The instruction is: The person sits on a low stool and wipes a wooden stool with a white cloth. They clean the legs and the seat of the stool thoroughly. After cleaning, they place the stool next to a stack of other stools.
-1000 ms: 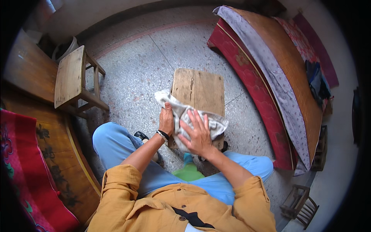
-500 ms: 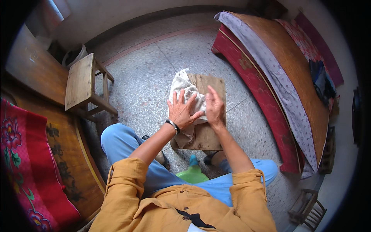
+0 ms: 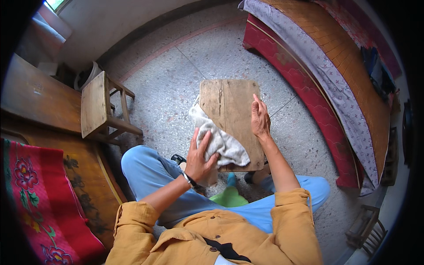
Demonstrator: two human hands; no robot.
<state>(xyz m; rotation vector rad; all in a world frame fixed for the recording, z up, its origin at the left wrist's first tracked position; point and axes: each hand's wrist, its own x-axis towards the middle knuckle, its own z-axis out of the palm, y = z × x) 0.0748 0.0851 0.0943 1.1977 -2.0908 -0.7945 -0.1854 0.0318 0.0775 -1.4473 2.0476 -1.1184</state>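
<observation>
A crumpled white cloth lies across the near left part of a small wooden stool's top, one end hanging over its left edge. My left hand rests on the cloth with its fingers spread; a dark band circles that wrist. At the right edge of the stool top is my right hand, turned on its side with the fingers stretched out and nothing in them. The far part of the top is bare worn wood. The stool's legs are hidden beneath it.
A taller wooden stool stands at the left beside wooden furniture draped with a red flowered cloth. A bed with a red side runs along the right. A green plastic object sits between my legs. A small chair is at lower right.
The cloth and my left hand have moved toward me, baring the far part of the stool top. My right hand has shifted right, away from the cloth. The view has tilted slightly.
</observation>
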